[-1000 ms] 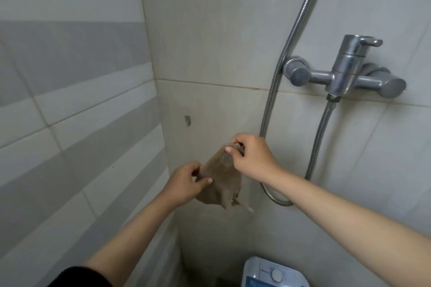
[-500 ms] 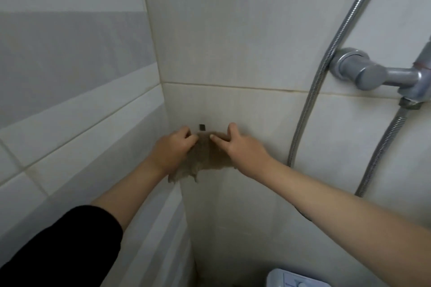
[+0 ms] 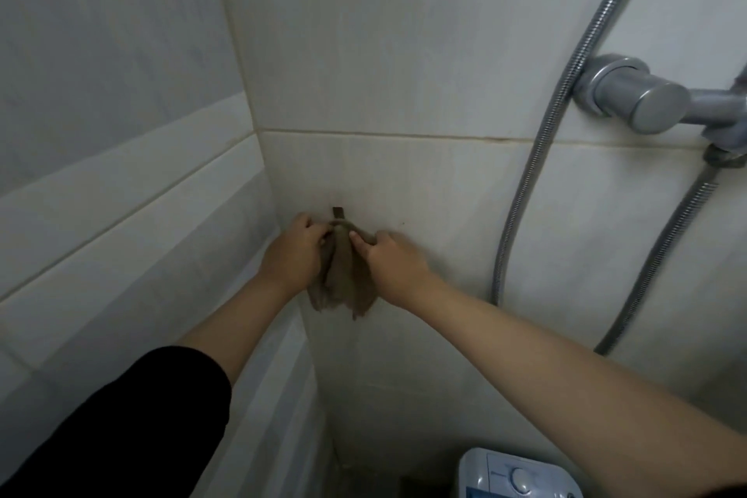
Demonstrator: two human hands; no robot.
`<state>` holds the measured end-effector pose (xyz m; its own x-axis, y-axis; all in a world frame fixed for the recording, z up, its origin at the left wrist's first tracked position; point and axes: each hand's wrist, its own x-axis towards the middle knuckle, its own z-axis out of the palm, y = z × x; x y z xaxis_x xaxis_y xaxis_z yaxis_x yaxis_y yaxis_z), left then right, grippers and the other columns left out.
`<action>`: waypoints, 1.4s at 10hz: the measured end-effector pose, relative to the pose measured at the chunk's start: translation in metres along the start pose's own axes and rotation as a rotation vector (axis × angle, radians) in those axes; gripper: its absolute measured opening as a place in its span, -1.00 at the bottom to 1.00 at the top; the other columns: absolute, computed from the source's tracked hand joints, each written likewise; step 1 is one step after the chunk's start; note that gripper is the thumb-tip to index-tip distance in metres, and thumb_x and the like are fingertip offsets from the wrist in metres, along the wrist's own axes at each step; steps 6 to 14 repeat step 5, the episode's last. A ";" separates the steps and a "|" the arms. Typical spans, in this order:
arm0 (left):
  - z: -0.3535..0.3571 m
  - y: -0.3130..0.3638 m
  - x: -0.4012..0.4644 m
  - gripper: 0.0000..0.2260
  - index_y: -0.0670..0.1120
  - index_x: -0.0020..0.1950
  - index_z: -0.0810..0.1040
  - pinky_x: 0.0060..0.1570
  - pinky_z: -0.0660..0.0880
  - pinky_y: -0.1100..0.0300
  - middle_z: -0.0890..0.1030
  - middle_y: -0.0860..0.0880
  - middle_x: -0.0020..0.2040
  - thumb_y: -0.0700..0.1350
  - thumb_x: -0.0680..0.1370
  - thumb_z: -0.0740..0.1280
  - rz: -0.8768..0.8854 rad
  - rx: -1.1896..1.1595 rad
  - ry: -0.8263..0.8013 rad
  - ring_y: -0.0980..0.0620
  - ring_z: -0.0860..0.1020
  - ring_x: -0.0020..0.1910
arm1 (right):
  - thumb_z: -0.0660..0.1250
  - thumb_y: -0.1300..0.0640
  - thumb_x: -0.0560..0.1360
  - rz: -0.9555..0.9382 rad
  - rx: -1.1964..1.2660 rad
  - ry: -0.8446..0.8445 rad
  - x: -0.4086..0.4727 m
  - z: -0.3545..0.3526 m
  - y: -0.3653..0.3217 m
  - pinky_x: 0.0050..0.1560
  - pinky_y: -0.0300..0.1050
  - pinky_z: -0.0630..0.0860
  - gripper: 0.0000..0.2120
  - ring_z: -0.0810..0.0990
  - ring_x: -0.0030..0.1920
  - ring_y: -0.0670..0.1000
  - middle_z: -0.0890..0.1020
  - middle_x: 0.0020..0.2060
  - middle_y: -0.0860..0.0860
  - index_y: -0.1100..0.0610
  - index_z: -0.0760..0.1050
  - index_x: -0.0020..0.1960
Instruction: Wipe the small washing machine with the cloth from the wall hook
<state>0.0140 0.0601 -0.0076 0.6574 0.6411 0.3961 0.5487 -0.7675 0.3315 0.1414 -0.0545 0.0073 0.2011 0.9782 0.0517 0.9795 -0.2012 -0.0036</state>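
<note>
**Brown cloth held at a hook in a tiled corner**

Glossy ceramic tiles line both walls of the corner: broad grey and white bands on the left wall [image 3: 101, 182], plain off-white tiles with stained grout on the back wall [image 3: 404, 53]. A small dark wall hook [image 3: 338, 212] sits on the back wall just beside the corner. Directly under it hangs a limp brown cloth [image 3: 345, 279], bunched into soft folds at the top and ragged at its lower edge. The left hand [image 3: 293, 255] and right hand [image 3: 390, 261] each pinch the cloth near its top. A ribbed metal shower hose [image 3: 537, 158] curves down beside a matte chrome mixer tap [image 3: 638, 99]. The small washing machine [image 3: 517, 475], white plastic with a round dial, sits low at the bottom edge.
</note>
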 end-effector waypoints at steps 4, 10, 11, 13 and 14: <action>-0.007 0.044 -0.007 -0.60 -0.11 0.36 0.37 0.32 0.31 0.00 0.34 -0.27 0.32 -0.13 0.53 0.22 -0.382 -0.079 -0.144 -0.29 0.30 0.33 | 0.20 0.17 0.52 0.066 0.403 0.203 -0.053 -0.029 0.004 0.28 0.04 0.46 -0.60 0.47 0.32 0.20 0.47 0.33 0.20 0.27 0.40 0.33; -0.007 0.058 -0.003 -0.62 -0.16 0.22 0.45 0.21 0.44 -0.02 0.49 -0.29 0.20 -0.07 0.44 0.22 -0.387 -0.169 -0.092 -0.30 0.47 0.20 | 0.19 0.20 0.52 0.127 0.443 0.267 -0.064 -0.035 0.013 0.33 0.05 0.43 -0.60 0.45 0.35 0.20 0.48 0.33 0.21 0.30 0.40 0.33; -0.007 0.058 -0.003 -0.62 -0.16 0.22 0.45 0.21 0.44 -0.02 0.49 -0.29 0.20 -0.07 0.44 0.22 -0.387 -0.169 -0.092 -0.30 0.47 0.20 | 0.19 0.20 0.52 0.127 0.443 0.267 -0.064 -0.035 0.013 0.33 0.05 0.43 -0.60 0.45 0.35 0.20 0.48 0.33 0.21 0.30 0.40 0.33; -0.007 0.058 -0.003 -0.62 -0.16 0.22 0.45 0.21 0.44 -0.02 0.49 -0.29 0.20 -0.07 0.44 0.22 -0.387 -0.169 -0.092 -0.30 0.47 0.20 | 0.19 0.20 0.52 0.127 0.443 0.267 -0.064 -0.035 0.013 0.33 0.05 0.43 -0.60 0.45 0.35 0.20 0.48 0.33 0.21 0.30 0.40 0.33; -0.007 0.058 -0.003 -0.62 -0.16 0.22 0.45 0.21 0.44 -0.02 0.49 -0.29 0.20 -0.07 0.44 0.22 -0.387 -0.169 -0.092 -0.30 0.47 0.20 | 0.19 0.20 0.52 0.127 0.443 0.267 -0.064 -0.035 0.013 0.33 0.05 0.43 -0.60 0.45 0.35 0.20 0.48 0.33 0.21 0.30 0.40 0.33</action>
